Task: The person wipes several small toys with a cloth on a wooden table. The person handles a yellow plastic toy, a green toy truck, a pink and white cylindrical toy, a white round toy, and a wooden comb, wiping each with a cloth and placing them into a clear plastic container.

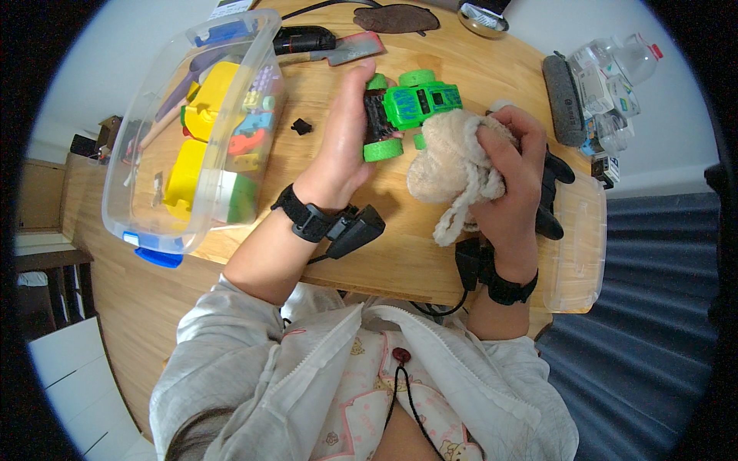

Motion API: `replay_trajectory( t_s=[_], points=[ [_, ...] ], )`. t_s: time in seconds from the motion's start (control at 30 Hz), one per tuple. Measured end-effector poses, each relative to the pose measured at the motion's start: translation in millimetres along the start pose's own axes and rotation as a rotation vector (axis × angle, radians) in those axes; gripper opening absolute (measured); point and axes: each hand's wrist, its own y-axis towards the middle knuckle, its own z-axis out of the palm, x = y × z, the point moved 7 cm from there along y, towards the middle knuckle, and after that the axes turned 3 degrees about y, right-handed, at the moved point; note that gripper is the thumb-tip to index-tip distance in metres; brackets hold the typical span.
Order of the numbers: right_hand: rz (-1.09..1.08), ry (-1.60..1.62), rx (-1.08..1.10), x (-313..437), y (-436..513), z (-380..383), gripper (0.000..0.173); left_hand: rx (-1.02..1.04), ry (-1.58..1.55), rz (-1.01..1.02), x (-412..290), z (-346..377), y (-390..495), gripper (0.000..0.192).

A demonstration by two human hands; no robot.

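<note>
My left hand [340, 135] grips a green toy truck [424, 102] by its rear end, between the thumb and the palm. The truck has bright green wheels, a black undercarriage and blue marks on its body. My right hand [513, 173] holds a beige plush toy [447, 155] with a fuzzy cord-like trim hanging down. The plush overlaps the truck's lower front corner; whether they touch I cannot tell. Behind my right hand lies a black object with rounded ends [556, 167], partly hidden. A small black piece [301, 126] rests on the wooden table, left of my left hand.
A clear plastic bin [167, 239] with yellow and other coloured toys stands at the left. A flat-bladed tool [356, 48] and a brown flat item [396, 18] lie at the back. Right are a grey zip case [563, 98], clear bottles [634, 57] and a clear lid [576, 253].
</note>
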Motion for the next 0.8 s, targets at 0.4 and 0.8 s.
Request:
replay_trajectory(
  t_s=[0.4,0.8],
  points=[
    [0.136,-0.093,-0.107,-25.3,-6.6,-17.8,0.062,-0.021,-0.125,-0.061,2.5,-0.6,1.7,0.041],
    [0.292,0.189,-0.093,-46.3,-12.1,-0.3,0.047,0.007,-0.255,-0.041,-5.2,0.8,2.0,0.045]
  ],
)
